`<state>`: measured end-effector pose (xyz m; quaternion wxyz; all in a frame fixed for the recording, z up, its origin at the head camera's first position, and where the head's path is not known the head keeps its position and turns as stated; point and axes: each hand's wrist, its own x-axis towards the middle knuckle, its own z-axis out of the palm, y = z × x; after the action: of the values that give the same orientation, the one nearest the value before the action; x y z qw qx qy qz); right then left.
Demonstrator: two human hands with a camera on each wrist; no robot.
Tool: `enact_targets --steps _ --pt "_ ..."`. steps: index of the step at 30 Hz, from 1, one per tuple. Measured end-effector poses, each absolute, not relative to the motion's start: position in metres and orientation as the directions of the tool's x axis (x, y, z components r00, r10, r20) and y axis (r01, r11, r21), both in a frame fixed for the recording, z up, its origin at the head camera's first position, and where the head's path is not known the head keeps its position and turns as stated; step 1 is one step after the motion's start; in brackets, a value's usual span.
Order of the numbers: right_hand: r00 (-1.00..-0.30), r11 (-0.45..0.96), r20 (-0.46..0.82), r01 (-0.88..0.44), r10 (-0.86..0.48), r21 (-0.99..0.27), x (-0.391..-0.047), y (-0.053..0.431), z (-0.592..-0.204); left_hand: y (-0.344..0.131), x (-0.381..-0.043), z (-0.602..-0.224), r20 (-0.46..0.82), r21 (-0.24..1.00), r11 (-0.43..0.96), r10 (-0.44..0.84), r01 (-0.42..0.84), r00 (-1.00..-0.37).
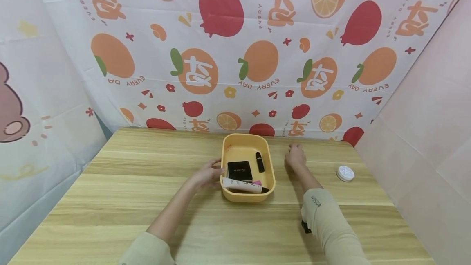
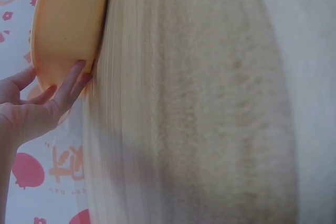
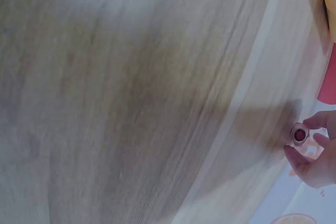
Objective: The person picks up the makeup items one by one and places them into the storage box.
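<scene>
A yellow rectangular tub [image 1: 247, 198] stands near the back of the wooden table. Inside it lie a black square compact case [image 1: 239, 170], a black lipstick tube [image 1: 259, 162] and a pale squeeze tube [image 1: 241, 185] with a black cap. Something bright pink [image 1: 256, 183] shows partly behind the squeeze tube. My left hand [image 1: 206, 176] touches the tub's left side, its fingers extended along the wall and lower edge in the left wrist view. Right of the tub, my right hand [image 1: 295, 158] pinches a small pinkish cylinder [image 3: 300, 134] with a dark red centre, its exact kind unclear.
A round white tin [image 1: 345, 173] lies on the right of the table [image 1: 128, 191]. Beside the right sleeve is a small black object [image 1: 306, 227], partly hidden. A fruit-print cloth [image 1: 228, 64] hangs behind the table, with pale cloths at both sides.
</scene>
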<state>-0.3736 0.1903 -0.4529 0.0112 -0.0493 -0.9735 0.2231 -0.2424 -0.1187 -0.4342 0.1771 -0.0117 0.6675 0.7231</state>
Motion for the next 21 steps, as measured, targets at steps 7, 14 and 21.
enact_targets --steps 7,14,21 --pt "-0.995 0.907 0.032 0.076 0.098 -0.414 -0.3728 0.1944 -0.4533 -0.1188 -0.2427 -0.4348 -0.244 0.964 -0.044 0.241 -0.262 -0.939" --pt "-0.996 0.909 0.052 0.050 0.079 -0.415 -0.3713 0.1961 -0.4541 -0.1212 -0.2427 -0.4385 -0.218 0.969 -0.057 0.265 -0.241 -0.939" --pt "-0.996 0.906 0.040 0.058 0.082 -0.419 -0.3724 0.1976 -0.4534 -0.1211 -0.2430 -0.4375 -0.203 0.972 -0.059 0.276 -0.227 -0.940"
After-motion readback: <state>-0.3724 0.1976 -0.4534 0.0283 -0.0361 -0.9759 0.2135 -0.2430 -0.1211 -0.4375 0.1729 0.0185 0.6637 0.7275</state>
